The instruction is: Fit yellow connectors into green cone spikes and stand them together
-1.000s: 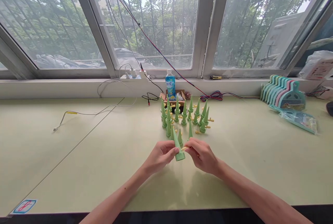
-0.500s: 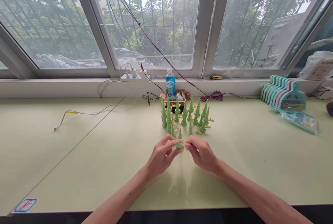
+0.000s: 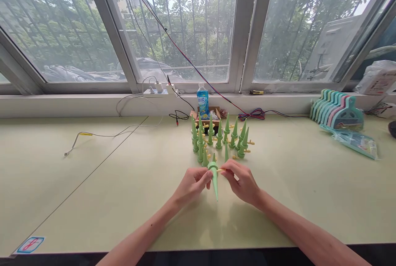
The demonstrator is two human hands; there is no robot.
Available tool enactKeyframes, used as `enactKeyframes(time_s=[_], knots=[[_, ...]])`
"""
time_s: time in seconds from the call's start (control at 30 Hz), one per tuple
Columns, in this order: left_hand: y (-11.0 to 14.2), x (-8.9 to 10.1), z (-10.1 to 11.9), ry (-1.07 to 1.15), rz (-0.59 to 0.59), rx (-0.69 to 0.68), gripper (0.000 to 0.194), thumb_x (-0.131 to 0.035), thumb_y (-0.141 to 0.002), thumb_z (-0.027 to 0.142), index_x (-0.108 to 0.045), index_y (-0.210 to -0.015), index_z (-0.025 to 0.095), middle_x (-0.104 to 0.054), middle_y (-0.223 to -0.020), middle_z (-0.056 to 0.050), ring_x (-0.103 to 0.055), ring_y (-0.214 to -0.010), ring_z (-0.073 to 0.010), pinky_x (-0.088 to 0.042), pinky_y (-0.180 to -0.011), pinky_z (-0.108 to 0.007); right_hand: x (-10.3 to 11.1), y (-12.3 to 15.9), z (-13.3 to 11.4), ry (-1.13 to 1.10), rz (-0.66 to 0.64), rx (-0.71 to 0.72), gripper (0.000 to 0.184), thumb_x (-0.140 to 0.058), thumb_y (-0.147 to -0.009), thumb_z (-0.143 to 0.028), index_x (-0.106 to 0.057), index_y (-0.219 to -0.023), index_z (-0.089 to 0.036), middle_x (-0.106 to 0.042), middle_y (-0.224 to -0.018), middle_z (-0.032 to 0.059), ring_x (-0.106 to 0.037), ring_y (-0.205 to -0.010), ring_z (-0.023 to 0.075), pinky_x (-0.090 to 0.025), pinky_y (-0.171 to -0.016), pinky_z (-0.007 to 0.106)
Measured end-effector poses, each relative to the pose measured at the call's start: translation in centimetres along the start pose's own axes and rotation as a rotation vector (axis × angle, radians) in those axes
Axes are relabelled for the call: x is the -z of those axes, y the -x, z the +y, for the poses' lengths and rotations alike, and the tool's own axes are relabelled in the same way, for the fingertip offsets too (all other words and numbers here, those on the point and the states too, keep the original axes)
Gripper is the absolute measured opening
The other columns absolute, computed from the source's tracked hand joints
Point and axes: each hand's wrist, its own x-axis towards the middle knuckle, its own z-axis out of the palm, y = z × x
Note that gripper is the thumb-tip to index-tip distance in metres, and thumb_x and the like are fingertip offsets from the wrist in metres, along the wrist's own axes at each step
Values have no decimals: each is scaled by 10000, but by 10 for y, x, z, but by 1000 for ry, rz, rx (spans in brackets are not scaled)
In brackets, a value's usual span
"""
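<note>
My left hand [image 3: 194, 184] grips a green plant watering spike [image 3: 215, 184] between thumb and fingers, its wide collar up and its long tip pointing down toward me. On the other side, the closed fingers of my right hand [image 3: 243, 178] pinch a small pale yellow valve [image 3: 220, 170], which meets the spike near its collar. I cannot tell how far the valve is inserted. Just beyond my hands stand several more green watering spikes [image 3: 219, 136], tips up, many with yellow valves sticking out sideways.
Behind the standing spikes is an open cardboard box [image 3: 220, 113] with a blue-labelled bottle [image 3: 203, 102] by it. Coiled cable [image 3: 252, 114] lies at the back. To the right are a row of pastel hangers [image 3: 335, 109] and a bagged teal item [image 3: 352, 142]. A white cable [image 3: 105, 135] crosses the left table.
The spike in my left hand has turned so its tip now points down and toward me. My left fingers have shifted around it. The right hand keeps its pinch on the yellow valve.
</note>
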Motion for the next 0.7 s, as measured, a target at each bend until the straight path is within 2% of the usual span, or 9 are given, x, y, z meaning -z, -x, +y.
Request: enactKeyframes(time_s=[0.2, 0.43, 0.57, 0.7], knots=[[1, 0, 4, 19, 27, -29, 485, -531, -895, 533, -564, -634, 126, -424, -565, 20, -346, -535, -88, -246, -478, -202, 0, 1, 1, 0, -17, -28, 210, -439, -999, -230, -563, -835, -187, -513, -678, 2, -417, -569, 125, -348, -537, 241], [2, -1, -4, -199, 133, -238, 221, -672, -855, 335, -647, -789, 126, -463, -655, 24, -347, -538, -76, -327, -504, -202, -1, 1, 2, -31, -55, -50, 283, -397, -1014, -270, -512, -769, -190, -473, -640, -13, -382, -538, 116, -322, -517, 236], [4, -2, -9, -258, 179, -357, 136, -643, -887, 267, -677, -966, 163, -542, -773, -10, -391, -542, -69, -375, -512, -199, -2, 2, 1, -47, -79, -71, 314, -370, -1023, -300, -503, -762, -189, -478, -634, -12, -385, -533, 115, -325, -512, 235], [4, -3, -8, -286, 189, -397, 117, -605, -912, 243, -674, -979, 176, -563, -809, -22, -363, -519, -57, -356, -488, -192, -2, 2, 0, -54, -87, -81, 329, -359, -1027, -320, -501, -761, -188, -484, -636, -11, -391, -530, 114, -332, -510, 235]])
